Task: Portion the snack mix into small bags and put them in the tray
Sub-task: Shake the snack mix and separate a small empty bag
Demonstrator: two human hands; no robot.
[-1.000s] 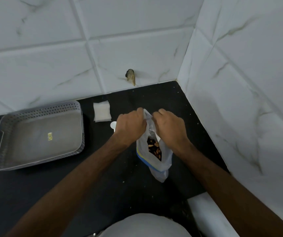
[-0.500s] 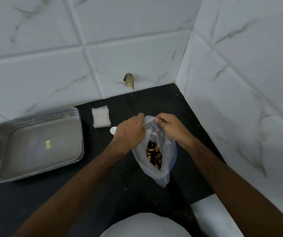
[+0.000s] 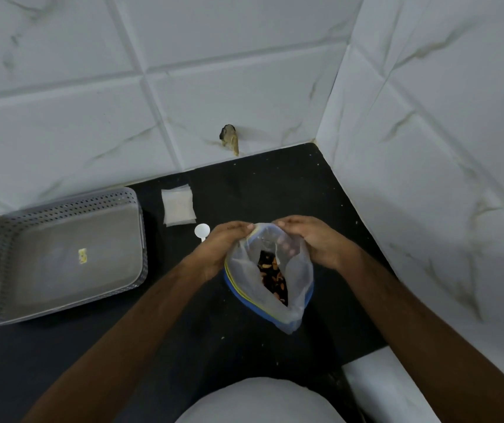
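Head view: snack bag [image 3: 275,279], zip-top, stood on the dark counter [image 3: 61,355], its mouth spread by left hand [image 3: 220,248] and right hand [image 3: 314,242], fingers curled pinching opposite rims, presumably for scooping. Spoon [image 3: 201,231], small bags [image 3: 178,207] and unfilled tray [image 3: 140,236] lie left of it.
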